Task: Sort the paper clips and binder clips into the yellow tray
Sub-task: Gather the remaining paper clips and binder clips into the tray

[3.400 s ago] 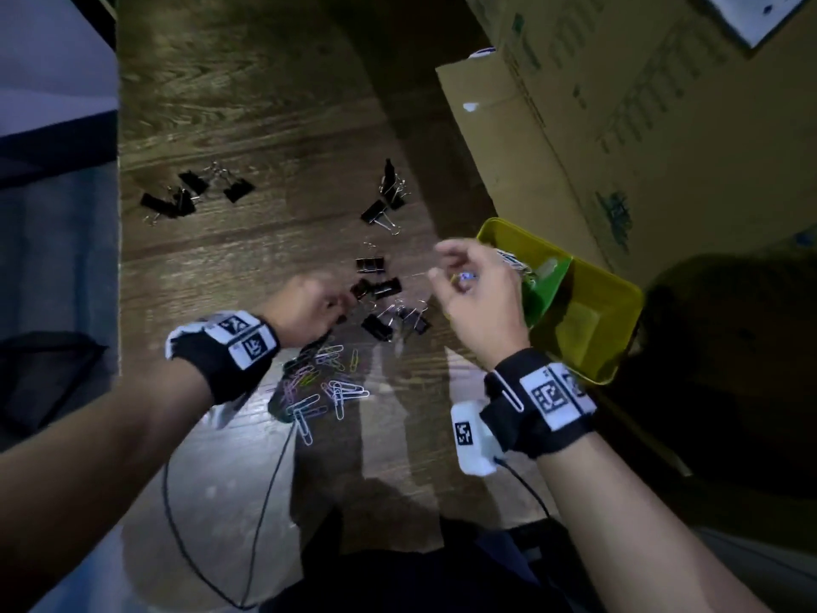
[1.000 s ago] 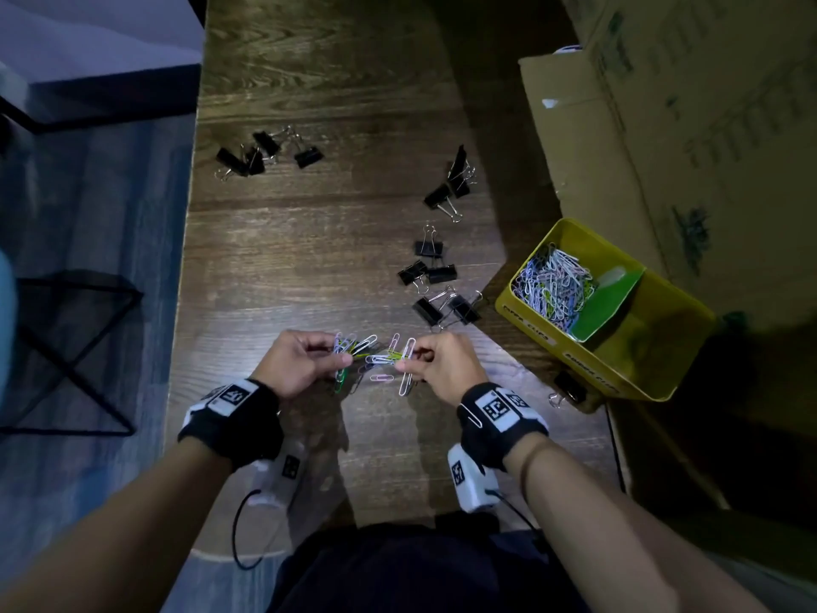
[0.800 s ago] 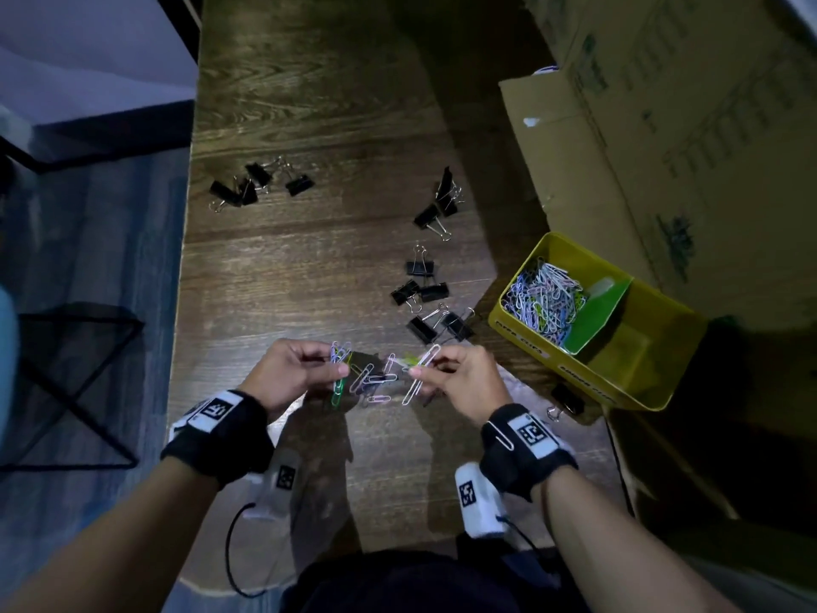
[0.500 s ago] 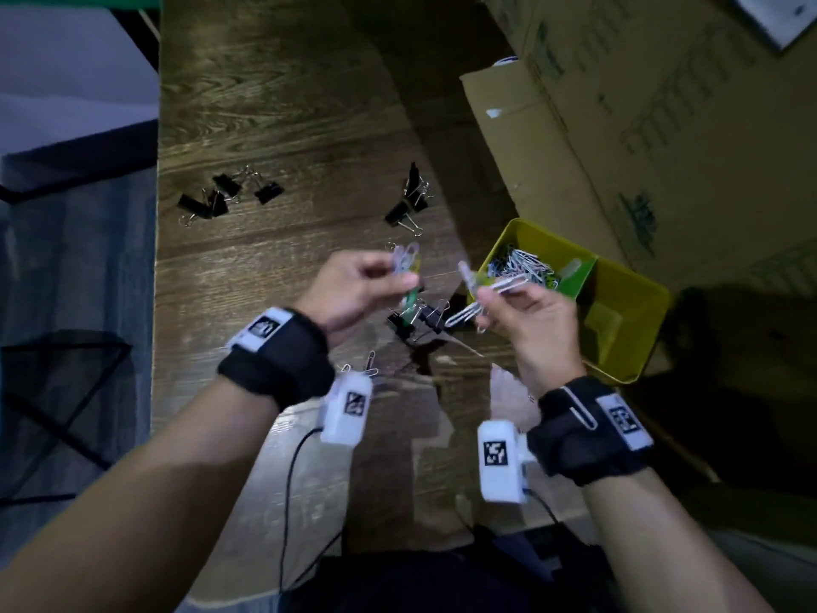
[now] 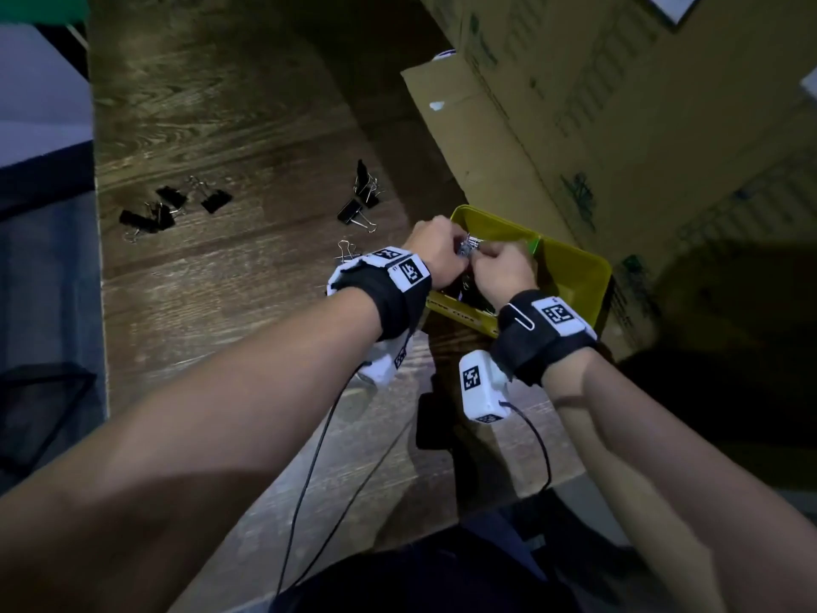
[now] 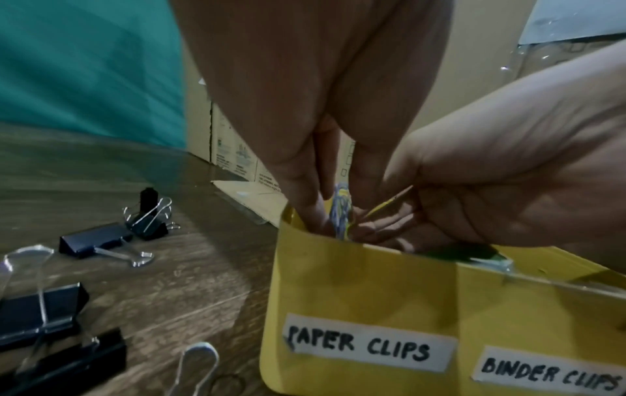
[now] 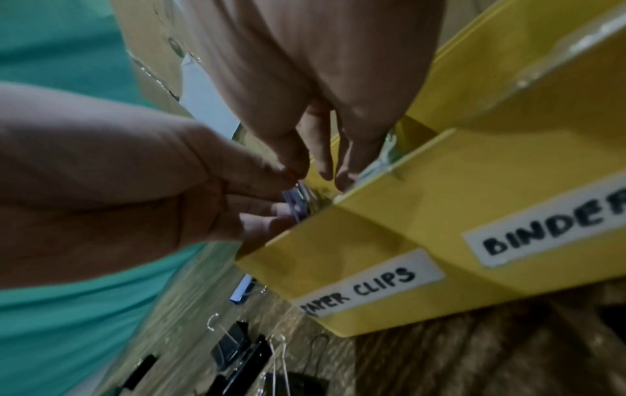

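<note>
Black wristbands, white tagged cameras, seemingly cabled.

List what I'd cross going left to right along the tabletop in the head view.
Far-left cluster of binder clips → middle pair of binder clips → left hand → right hand, both pinching paper clips → yellow tray → cardboard box.

Tray is set at table's right edge, w/ cardboard boxes stacked behind and right of it. Both hands are met over tray's left compartment, left hand just beside right hand; a bunch of paper clips is pinched between them, prob. by both. Binder clips are scattered left of tray; another group is found further left, well apart, near table's left edge.
</note>
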A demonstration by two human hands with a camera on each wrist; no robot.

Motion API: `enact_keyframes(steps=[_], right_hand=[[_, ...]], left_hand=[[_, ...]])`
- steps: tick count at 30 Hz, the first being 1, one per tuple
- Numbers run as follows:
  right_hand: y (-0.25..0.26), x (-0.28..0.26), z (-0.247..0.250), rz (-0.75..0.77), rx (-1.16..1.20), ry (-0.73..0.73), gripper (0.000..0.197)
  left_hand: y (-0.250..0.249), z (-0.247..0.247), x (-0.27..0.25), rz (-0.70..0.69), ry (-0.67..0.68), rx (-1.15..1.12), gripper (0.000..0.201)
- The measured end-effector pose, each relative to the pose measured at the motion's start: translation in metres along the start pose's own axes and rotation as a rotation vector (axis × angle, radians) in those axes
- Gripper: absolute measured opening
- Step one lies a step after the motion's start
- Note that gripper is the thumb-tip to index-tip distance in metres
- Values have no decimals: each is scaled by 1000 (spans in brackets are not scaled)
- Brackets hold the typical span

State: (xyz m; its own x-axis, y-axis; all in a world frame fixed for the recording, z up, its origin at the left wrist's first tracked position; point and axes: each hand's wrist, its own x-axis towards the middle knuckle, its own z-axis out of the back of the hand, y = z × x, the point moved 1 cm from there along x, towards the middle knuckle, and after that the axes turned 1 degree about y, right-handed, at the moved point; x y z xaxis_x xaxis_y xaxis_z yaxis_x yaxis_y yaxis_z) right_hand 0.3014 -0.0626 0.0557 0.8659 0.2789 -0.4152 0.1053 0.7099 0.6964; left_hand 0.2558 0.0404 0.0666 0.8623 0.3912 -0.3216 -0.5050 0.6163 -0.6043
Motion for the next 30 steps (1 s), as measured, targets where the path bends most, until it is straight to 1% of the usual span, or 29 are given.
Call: enact_keyframes(steps=[3, 5, 7, 8, 9, 10, 12, 14, 15, 17, 19, 20, 21, 22, 23, 24, 25, 27, 29, 30], right_hand=[[2, 0, 2, 24, -17, 77, 25], [0, -1, 1, 31, 52, 103, 29], [0, -6, -2, 86, 136, 74, 32], [1, -9, -5, 146, 153, 32, 32], [4, -14, -8, 209, 164, -16, 32], [6, -20, -14, 263, 181, -61, 33], [13, -39, -26, 380, 222, -95, 37], [18, -61, -42, 548, 203, -24, 36], [18, -70, -52, 646, 149, 55, 34], [13, -85, -74, 798, -25, 288, 34], [1, -92, -96, 844, -317, 575, 49], [-6, -93, -106, 854, -490, 685, 58], [-13, -93, -114, 873, -641, 747, 67], [-18, -93, -121, 897, -756, 768, 75], [-22, -93, -126, 915, -834, 759, 81], [-25, -93, -132, 923, -880, 736, 84], [-26, -94, -137, 933, -904, 711, 85], [-29, -93, -145, 948, -914, 677, 80], [-32, -91, -150, 934, -902, 674, 70], [-34, -90, -151, 935, -898, 681, 63]], left_hand=[[3, 8, -5, -92, 36, 60, 39], [10, 19, -15, -146, 41, 26, 34], [27, 31, -27, -131, 44, -131, 25], [38, 39, -34, -110, 46, -217, 22], [52, 46, -41, -95, 38, -240, 21], [66, 52, -48, -85, 25, -191, 23], [98, 62, -69, -56, 12, 27, 28], [133, 63, -92, -16, 51, 178, 28], [150, 61, -103, 7, 80, 211, 27], [177, 50, -123, 71, 158, 239, 25], [190, 35, -137, 99, 166, 256, 24], [193, 26, -143, 92, 136, 261, 29], [194, 17, -149, 82, 104, 253, 39], [194, 8, -154, 83, 79, 240, 52], [194, -1, -158, 100, 58, 236, 63], [193, -10, -161, 125, 44, 253, 71], [192, -19, -165, 149, 27, 284, 73], [187, -32, -170, 190, -32, 302, 65], [181, -41, -174, 210, -90, 259, 53], [179, -45, -176, 212, -92, 250, 47]])
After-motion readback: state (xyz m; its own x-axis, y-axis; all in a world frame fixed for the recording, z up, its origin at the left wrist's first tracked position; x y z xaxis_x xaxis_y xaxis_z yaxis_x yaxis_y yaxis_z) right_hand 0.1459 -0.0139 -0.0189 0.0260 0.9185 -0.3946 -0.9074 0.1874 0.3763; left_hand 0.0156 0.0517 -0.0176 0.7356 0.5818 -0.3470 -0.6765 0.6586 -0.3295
